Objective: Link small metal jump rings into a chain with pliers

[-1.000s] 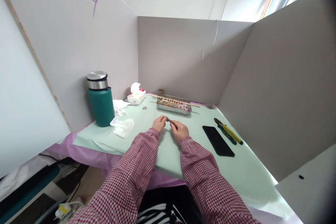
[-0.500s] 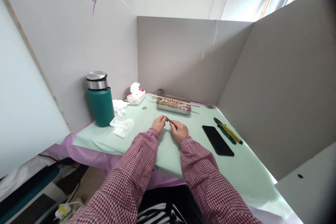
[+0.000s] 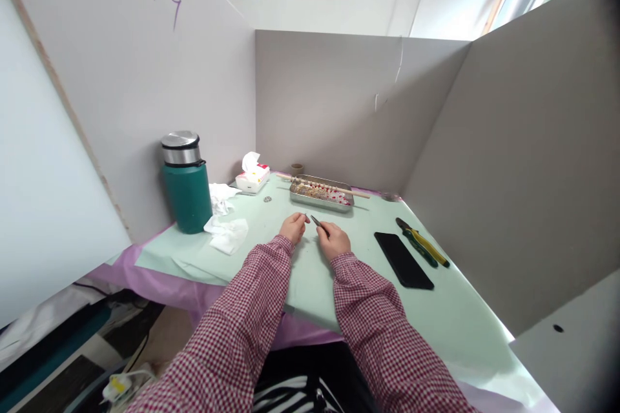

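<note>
My right hand (image 3: 335,241) is closed around a slim dark metal tool, likely pliers or tweezers (image 3: 316,222), its narrow tip pointing up and left. My left hand (image 3: 293,228) is closed in a pinch just left of that tip; whatever sits between its fingertips is too small to name. A small gap separates the tool's tip from my left fingers. Beyond both hands lies a metal tray (image 3: 321,202) with small red and brownish bits in it. Across the tray rests a thin wooden stick (image 3: 358,193) with small pieces along it.
A green flask (image 3: 186,199) stands at the left, near crumpled tissues (image 3: 227,235) and a tissue pack (image 3: 252,178). On the right lie a black phone (image 3: 403,261) and yellow-green cutting pliers (image 3: 422,244). Grey partitions (image 3: 349,103) enclose the table. A small brown cup (image 3: 297,169) stands behind the tray.
The tool in my right hand has drawn back slightly to the right, away from my left fingertips. My left hand has hardly moved.
</note>
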The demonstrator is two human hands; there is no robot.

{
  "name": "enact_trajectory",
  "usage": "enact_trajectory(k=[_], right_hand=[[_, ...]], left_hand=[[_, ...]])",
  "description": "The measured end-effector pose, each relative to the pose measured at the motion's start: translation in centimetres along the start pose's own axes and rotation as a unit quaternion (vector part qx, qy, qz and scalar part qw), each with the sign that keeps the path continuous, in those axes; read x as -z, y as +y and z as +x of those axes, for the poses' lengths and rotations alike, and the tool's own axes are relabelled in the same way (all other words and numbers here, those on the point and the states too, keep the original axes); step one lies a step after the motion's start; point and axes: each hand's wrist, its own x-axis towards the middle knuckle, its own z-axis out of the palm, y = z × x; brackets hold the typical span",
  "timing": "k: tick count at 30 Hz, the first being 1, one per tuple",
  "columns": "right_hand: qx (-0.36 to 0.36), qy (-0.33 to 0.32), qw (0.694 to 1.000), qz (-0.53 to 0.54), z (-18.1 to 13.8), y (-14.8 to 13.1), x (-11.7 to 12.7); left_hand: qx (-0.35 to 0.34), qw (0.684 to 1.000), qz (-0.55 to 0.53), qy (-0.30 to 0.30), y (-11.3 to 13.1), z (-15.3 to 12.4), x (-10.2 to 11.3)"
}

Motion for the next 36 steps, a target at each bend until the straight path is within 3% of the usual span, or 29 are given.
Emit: enact_trajectory(k=[4,8,13,17,22,27,31,34,36], right_hand=[[-0.062,-0.007,0.99,-0.128,-0.1,0.1,0.0],[-0.073,-0.02,0.986,-0.145,-0.3,0.3,-0.2],[-0.068,0.022,0.992,-0.101,-0.1,0.0,0.1],[0.01,0.087,0.996,-0.001,-0.1,-0.8,0.6],[0.085,0.047,0.991,0.087,-0.9,-2.2,1.0],[0.072,0.03,0.992,0.103,-1.1,-2.3,1.0],[0.035,0.032,0.982,0.184,-1.8,-3.4,2.5],[-0.005,-0.02,0.959,0.284,-4.4,-5.6,4.4],[-0.034,-0.17,0.914,0.367,-7.3,-7.2,5.3]], left_hand=[[0.018,0.999,-0.026,-0.012,0.4,-0.3,0.0],[0.003,1.0,-0.027,-0.015,0.3,-0.3,0.0],[-0.023,0.999,-0.023,-0.021,0.1,-0.2,0.0],[-0.045,0.998,0.036,-0.009,-0.4,0.1,0.1],[-0.112,0.98,0.164,0.011,-0.8,0.3,0.0],[-0.15,0.967,0.205,-0.003,-0.5,-0.1,-0.3],[-0.163,0.956,0.244,0.001,-0.4,-0.1,-0.2],[-0.15,0.955,0.257,0.016,-0.5,-0.1,-0.1],[-0.151,0.951,0.27,0.01,-0.4,-0.3,-0.3]])
